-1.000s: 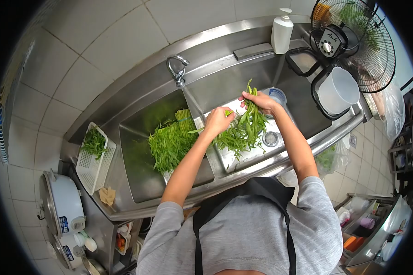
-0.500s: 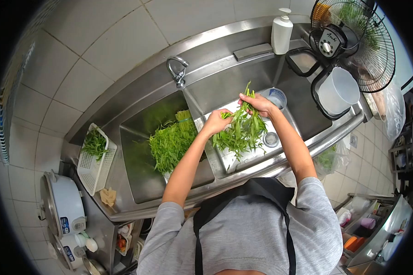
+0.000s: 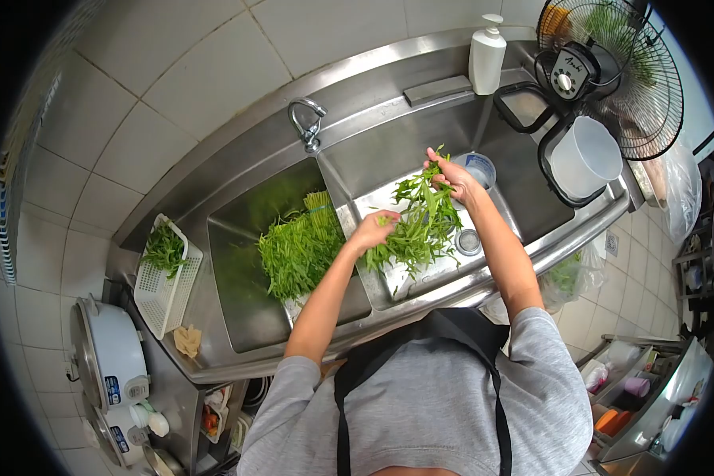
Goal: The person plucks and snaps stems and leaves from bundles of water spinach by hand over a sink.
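Note:
My right hand (image 3: 454, 179) is closed around the upper part of a bunch of leafy greens (image 3: 427, 216), whose leaves hang down over the right sink basin. My left hand (image 3: 373, 231) is at the lower left edge of these leaves, its fingers bent together; what they hold, if anything, is too small to name. More greens lie below, on the bright bottom of that basin. In the left basin rests a large pile of greens (image 3: 297, 246), with a tied bundle of stems (image 3: 317, 204) at its upper right.
A faucet (image 3: 307, 131) stands behind the basins. At the left is a white basket (image 3: 160, 287) with greens. A pump bottle (image 3: 487, 57), a fan (image 3: 611, 75) and a white tub (image 3: 585, 159) are at the right. A round container (image 3: 477, 168) sits beyond my right hand.
My right hand has turned, and the bunch it holds now spreads out more to the left, leaves fanned. My left hand has moved slightly down and away from my right hand.

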Available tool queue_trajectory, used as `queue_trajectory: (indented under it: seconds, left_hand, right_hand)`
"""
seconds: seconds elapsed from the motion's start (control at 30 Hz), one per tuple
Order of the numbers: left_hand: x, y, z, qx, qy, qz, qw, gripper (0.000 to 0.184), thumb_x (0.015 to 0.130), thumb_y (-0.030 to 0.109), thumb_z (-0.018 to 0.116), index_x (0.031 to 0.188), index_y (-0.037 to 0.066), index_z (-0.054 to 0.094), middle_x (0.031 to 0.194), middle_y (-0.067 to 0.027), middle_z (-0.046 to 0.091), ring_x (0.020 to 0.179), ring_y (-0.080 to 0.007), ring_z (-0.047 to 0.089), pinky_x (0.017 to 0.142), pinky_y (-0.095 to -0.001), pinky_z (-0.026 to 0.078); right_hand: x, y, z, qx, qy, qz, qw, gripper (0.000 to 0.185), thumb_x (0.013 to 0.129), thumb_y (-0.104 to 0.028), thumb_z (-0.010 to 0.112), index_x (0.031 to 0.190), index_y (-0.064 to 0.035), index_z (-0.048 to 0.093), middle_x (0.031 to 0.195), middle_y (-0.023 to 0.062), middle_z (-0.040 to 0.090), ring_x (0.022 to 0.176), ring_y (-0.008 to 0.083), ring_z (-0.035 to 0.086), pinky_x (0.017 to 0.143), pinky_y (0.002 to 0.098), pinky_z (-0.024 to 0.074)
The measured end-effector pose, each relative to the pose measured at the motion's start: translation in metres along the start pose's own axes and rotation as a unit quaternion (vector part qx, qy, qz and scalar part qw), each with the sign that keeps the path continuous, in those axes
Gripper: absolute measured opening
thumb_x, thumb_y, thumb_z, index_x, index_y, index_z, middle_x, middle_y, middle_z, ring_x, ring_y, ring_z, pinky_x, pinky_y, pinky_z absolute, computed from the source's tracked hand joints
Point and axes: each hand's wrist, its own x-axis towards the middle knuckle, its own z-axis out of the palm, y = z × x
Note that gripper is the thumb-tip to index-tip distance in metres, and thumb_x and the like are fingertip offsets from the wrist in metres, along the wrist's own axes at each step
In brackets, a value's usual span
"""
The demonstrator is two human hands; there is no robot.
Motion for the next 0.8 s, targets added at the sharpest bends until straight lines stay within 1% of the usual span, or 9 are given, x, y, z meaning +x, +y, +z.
queue_trajectory:
  seconds: [0.1, 0.13, 0.2, 0.33, 0.43, 0.57, 0.6, 0.73, 0.8]
  left_hand:
    - [-0.011, 0.019, 0.025, -0.120, -0.018, 0.016, 0.992, 0.025, 0.086, 0.015, 0.050, 0.109, 0.009, 0.056, 0.102, -0.0022, 0.059, 0.065, -0.0072, 0.053, 0.055, -0.0231, 0.046]
    - [-0.010, 0.023, 0.023, -0.132, -0.050, -0.033, 0.989, 0.027, 0.086, 0.019, 0.051, 0.110, 0.007, 0.056, 0.100, -0.0010, 0.060, 0.060, -0.0043, 0.048, 0.056, -0.0218, 0.045]
    - [-0.011, 0.033, 0.018, -0.079, -0.083, -0.031, 0.993, 0.029, 0.086, 0.023, 0.053, 0.110, 0.007, 0.056, 0.097, 0.0001, 0.061, 0.057, -0.0034, 0.044, 0.057, -0.0214, 0.045]
    - [-0.013, 0.025, 0.006, -0.032, -0.108, -0.042, 0.993, 0.031, 0.085, 0.027, 0.054, 0.108, 0.007, 0.057, 0.092, 0.0019, 0.063, 0.050, -0.0030, 0.035, 0.057, -0.0208, 0.045]
    - [-0.016, 0.015, -0.010, -0.060, -0.111, -0.080, 0.989, 0.032, 0.084, 0.029, 0.053, 0.106, 0.006, 0.057, 0.094, 0.0016, 0.064, 0.047, -0.0036, 0.032, 0.056, -0.0205, 0.044]
    - [-0.022, 0.017, -0.023, -0.087, -0.103, -0.099, 0.986, 0.032, 0.086, 0.027, 0.049, 0.109, 0.005, 0.055, 0.098, 0.0006, 0.064, 0.046, -0.0032, 0.027, 0.055, -0.0192, 0.043]
    - [-0.022, 0.018, -0.025, -0.086, -0.111, -0.098, 0.985, 0.032, 0.087, 0.025, 0.047, 0.111, 0.006, 0.053, 0.100, 0.0000, 0.064, 0.045, -0.0025, 0.026, 0.053, -0.0178, 0.041]
    - [-0.019, 0.023, -0.022, -0.136, -0.139, -0.086, 0.977, 0.034, 0.088, 0.025, 0.045, 0.113, 0.003, 0.051, 0.103, -0.0026, 0.062, 0.043, -0.0023, 0.025, 0.048, -0.0173, 0.035]
    - [-0.022, 0.037, -0.018, -0.166, -0.165, -0.079, 0.969, 0.035, 0.089, 0.024, 0.044, 0.114, 0.002, 0.050, 0.105, -0.0045, 0.062, 0.042, -0.0023, 0.025, 0.046, -0.0176, 0.032]
  right_hand:
    - [0.001, 0.002, 0.001, 0.038, -0.007, 0.002, 0.999, 0.036, 0.083, -0.045, 0.053, 0.082, -0.0093, 0.048, 0.045, -0.0034, 0.035, 0.029, 0.0049, 0.028, 0.025, 0.0167, 0.0223]
    - [0.001, 0.002, 0.000, 0.031, -0.015, 0.006, 0.999, 0.035, 0.083, -0.044, 0.053, 0.081, -0.0092, 0.048, 0.047, -0.0029, 0.037, 0.031, 0.0054, 0.030, 0.025, 0.0166, 0.0235]
    - [0.001, 0.001, 0.000, 0.017, -0.035, 0.011, 0.999, 0.035, 0.083, -0.043, 0.053, 0.080, -0.0091, 0.048, 0.050, -0.0019, 0.039, 0.035, 0.0064, 0.034, 0.027, 0.0164, 0.0258]
    - [-0.007, -0.002, -0.001, -0.043, 0.054, -0.103, 0.992, 0.034, 0.082, -0.041, 0.056, 0.076, -0.0089, 0.049, 0.065, 0.0037, 0.054, 0.047, 0.0105, 0.044, 0.038, 0.0193, 0.0371]
    - [-0.014, -0.010, -0.007, -0.065, 0.111, -0.179, 0.975, 0.035, 0.082, -0.042, 0.055, 0.073, -0.0092, 0.049, 0.068, 0.0057, 0.057, 0.046, 0.0106, 0.044, 0.040, 0.0213, 0.0387]
    - [-0.017, -0.018, -0.029, -0.203, 0.195, -0.209, 0.937, 0.036, 0.084, -0.044, 0.052, 0.068, -0.0113, 0.049, 0.064, 0.0009, 0.054, 0.045, 0.0091, 0.043, 0.038, 0.0197, 0.0305]
    - [-0.021, -0.015, -0.027, -0.261, 0.200, -0.204, 0.922, 0.039, 0.081, -0.048, 0.054, 0.072, -0.0098, 0.056, 0.060, -0.0017, 0.052, 0.044, 0.0080, 0.040, 0.038, 0.0207, 0.0264]
    - [-0.030, 0.003, -0.003, -0.443, 0.157, -0.113, 0.876, 0.051, 0.074, -0.055, 0.058, 0.086, -0.0057, 0.064, 0.058, -0.0024, 0.047, 0.044, 0.0071, 0.035, 0.039, 0.0238, 0.0261]
    - [-0.023, 0.013, 0.005, -0.418, 0.091, -0.099, 0.898, 0.045, 0.075, -0.050, 0.061, 0.086, -0.0059, 0.064, 0.058, -0.0020, 0.046, 0.046, 0.0070, 0.036, 0.039, 0.0228, 0.0259]
